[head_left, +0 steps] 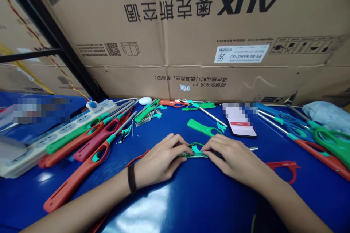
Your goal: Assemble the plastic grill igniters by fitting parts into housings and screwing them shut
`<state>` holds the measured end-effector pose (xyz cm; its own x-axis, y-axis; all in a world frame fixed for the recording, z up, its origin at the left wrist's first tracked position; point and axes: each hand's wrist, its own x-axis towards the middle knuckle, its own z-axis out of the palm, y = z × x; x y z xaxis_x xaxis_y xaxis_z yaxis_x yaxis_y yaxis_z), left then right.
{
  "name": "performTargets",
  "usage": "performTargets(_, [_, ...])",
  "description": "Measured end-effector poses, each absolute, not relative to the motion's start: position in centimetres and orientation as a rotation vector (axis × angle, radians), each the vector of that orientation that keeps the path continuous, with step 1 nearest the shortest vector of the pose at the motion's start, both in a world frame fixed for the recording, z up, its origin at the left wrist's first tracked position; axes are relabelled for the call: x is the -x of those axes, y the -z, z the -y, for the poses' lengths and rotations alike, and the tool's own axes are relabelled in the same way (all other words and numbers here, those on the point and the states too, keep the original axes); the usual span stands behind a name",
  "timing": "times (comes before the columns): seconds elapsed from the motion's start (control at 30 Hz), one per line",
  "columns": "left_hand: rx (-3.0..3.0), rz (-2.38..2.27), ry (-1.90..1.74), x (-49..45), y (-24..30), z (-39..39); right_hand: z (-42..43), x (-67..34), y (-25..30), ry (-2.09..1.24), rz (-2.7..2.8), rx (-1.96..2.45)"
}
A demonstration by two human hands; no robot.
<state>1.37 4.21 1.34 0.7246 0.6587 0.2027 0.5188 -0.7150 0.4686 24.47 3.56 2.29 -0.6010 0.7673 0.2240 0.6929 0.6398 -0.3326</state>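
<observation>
At the middle of the blue table, my left hand (165,156) pinches one end of an open green lighter casing (201,155). The fingers of my right hand (236,158) are closed on its other end, beside a teal trigger piece (195,149) set in the casing. My fingertips partly cover the inner parts. Just beyond my hands lies a loose green handle shell (202,127). A red casing half (287,169) rests to the right of my right hand, and a metal tube end (253,149) sticks out behind that hand.
Several long-necked gas lighters, one orange (79,178), lie at left beside a white power strip (65,131). More lie at right, including a red one (319,156). A phone (242,123) lies behind my right hand. A large cardboard box (175,43) walls off the back.
</observation>
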Motion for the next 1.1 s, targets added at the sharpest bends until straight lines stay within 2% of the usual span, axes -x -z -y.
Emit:
performTargets(0.3, [-2.443,-0.895,-0.444,-1.8,-1.5,-2.8,-2.8,-24.6,-3.0,-0.430,2.541,1.271])
performTargets(0.77, [-2.638,-0.848,-0.476,-1.4,-1.2,-3.3,-2.6,-25.0,-2.9,-0.196,2.526,1.197])
performTargets(1.1, [-2.666,-0.875,-0.432,-1.2,-0.9,-3.5,-3.0,-24.9,-2.5,-0.344,2.470,1.212])
